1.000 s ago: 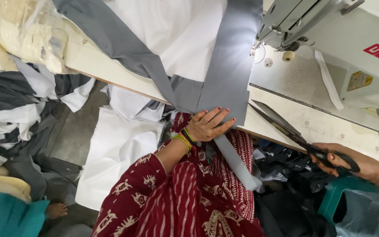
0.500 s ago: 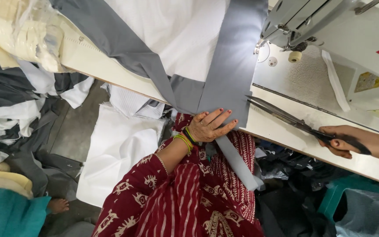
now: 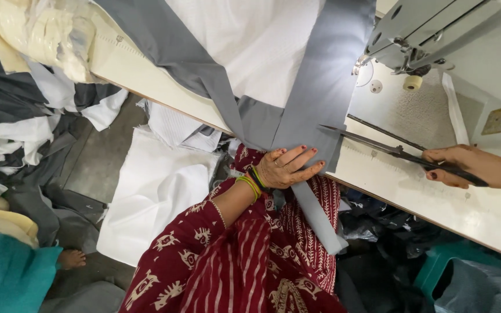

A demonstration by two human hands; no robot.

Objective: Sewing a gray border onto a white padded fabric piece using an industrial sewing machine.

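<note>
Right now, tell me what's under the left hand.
The left hand presses flat on a grey strip at the table edge. The strip's end hangs down past the edge. The cloth directly beneath the palm is covered.

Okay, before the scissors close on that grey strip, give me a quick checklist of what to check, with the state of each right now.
1. Left hand flat on the grey strip, pinning it at the table edge: ok.
2. Left fingertips out of the blades' path: not ok, they lie close below the scissor tips.
3. Scissors open, tips at the strip's right edge: ok.
4. Right hand gripping the handles: ok, though the handle loops are hidden by the hand.
5. Strip lying flat where the blades meet it: ok, no folds show there.
6. White fabric away from the blades: ok.
</note>
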